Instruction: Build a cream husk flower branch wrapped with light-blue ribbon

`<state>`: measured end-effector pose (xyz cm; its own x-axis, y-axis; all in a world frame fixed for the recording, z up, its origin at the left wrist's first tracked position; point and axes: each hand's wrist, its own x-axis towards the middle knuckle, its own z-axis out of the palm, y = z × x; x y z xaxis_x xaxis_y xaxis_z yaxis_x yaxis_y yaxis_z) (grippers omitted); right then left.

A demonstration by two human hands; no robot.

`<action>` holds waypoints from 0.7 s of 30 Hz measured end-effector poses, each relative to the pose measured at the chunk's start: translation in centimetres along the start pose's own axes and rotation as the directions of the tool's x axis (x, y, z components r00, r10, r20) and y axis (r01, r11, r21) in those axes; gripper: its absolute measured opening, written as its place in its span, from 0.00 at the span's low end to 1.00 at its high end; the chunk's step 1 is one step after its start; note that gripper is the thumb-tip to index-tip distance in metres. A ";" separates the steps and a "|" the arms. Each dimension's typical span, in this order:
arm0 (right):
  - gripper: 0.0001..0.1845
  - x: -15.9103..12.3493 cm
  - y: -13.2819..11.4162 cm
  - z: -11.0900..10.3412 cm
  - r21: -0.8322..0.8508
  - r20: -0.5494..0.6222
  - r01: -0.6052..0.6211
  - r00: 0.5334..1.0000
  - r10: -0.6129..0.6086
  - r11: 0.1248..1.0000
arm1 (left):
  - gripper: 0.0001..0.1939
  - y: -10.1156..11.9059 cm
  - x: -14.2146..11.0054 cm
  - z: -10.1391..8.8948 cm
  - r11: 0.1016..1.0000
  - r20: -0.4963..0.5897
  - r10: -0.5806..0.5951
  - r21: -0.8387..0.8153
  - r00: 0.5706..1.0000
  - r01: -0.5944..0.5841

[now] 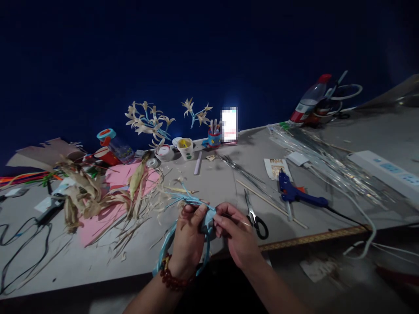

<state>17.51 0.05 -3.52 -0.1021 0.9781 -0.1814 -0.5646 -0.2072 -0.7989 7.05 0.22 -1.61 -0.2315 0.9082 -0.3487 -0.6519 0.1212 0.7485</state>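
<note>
My left hand [188, 237] is closed round a small bundle of pale husk strips wrapped in light blue ribbon [190, 200], held above the table's front edge. A long blue ribbon loop [165, 250] hangs down past my left wrist, which wears a red bead bracelet [172, 279]. My right hand [237, 233] pinches the ribbon end right beside the left thumb. Both hands touch at the bundle.
Black-handled scissors [257, 218] and a blue glue gun [299, 194] lie right of the hands. Dried husks [98, 194] cover pink paper [108, 213] at left. Finished husk flowers [149, 122], cups [185, 148], a lit phone [229, 124] and a power strip [386, 168] stand further back.
</note>
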 end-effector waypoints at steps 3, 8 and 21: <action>0.14 0.0 -0.1 0.1 0.034 -0.001 -0.039 0.999 0.039 0.999 | 0.18 -0.1 0.0 -0.1 0.999 0.005 -0.035 -0.033 0.999 0.035; 0.14 0.0 0.0 0.2 0.094 0.003 -0.077 0.997 0.077 0.993 | 0.17 -0.3 0.2 -0.3 0.998 0.020 -0.033 -0.043 0.999 0.034; 0.17 -0.4 -0.7 0.5 0.256 0.052 -0.192 0.981 0.185 0.947 | 0.12 -0.2 -0.6 0.0 0.992 0.066 0.097 0.073 0.993 -0.102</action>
<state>17.50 -0.15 -2.60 -0.2469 0.9227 -0.2962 -0.7253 -0.3787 -0.5749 7.28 -0.33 -1.58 -0.2454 0.9402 -0.2364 -0.5707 0.0570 0.8191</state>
